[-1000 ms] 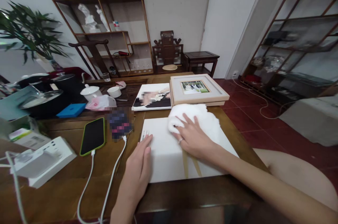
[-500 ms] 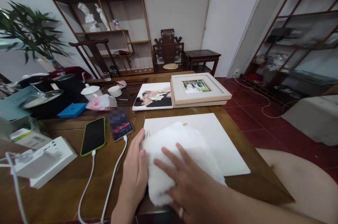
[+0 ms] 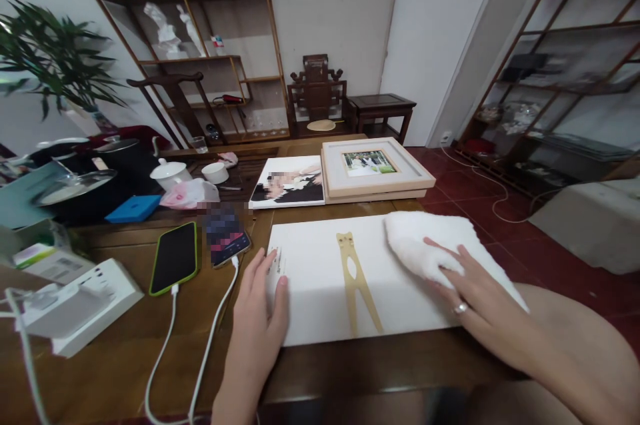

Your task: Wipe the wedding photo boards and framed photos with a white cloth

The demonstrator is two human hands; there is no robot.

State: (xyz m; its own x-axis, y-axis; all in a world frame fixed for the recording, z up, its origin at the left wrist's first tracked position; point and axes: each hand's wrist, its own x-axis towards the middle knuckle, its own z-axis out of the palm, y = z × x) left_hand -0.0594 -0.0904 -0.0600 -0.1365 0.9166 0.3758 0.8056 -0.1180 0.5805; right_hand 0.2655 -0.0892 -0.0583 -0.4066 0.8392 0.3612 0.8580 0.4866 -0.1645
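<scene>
Cloth (image 3: 425,248), white & fluffy, is under R hand (image 3: 463,285), fingers bent into it & gripping a fold, over R end of white board (image 3: 313,298). From where I'm stood, L hand (image 3: 260,301) looks open, nothing held, resting on board's L edge. Tan cat shape (image 3: 344,253) btwn hands. Green-cased phone (image 3: 175,258) w/ white cable (image 3: 167,341) L of L hand; framed photo (image 3: 373,163) beyond both.
</scene>
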